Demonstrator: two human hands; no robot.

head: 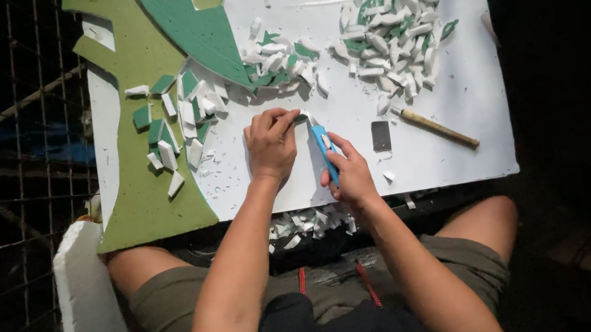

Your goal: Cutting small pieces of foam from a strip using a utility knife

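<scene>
The left hand [271,144] pinches one small white foam piece [301,117] on the white foam board [456,113]. The right hand [348,173] grips one blue utility knife [323,149] against it. Two heaps of offcuts [388,24] lie beyond.

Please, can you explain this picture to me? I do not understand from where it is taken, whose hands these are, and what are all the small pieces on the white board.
The picture comes from a camera worn on a person's head, looking down, so the arms and the lap belong to that person. No machine is here, only two bare hands.

A white foam board lies across the knees. The left hand pinches a small white foam piece. The right hand holds a blue utility knife with its tip at that piece.

On the board lie two heaps of white and green foam offcuts, a large green foam shape at the left side, a small dark rectangular block, and a wooden-handled tool. More scraps have fallen on the lap.
</scene>
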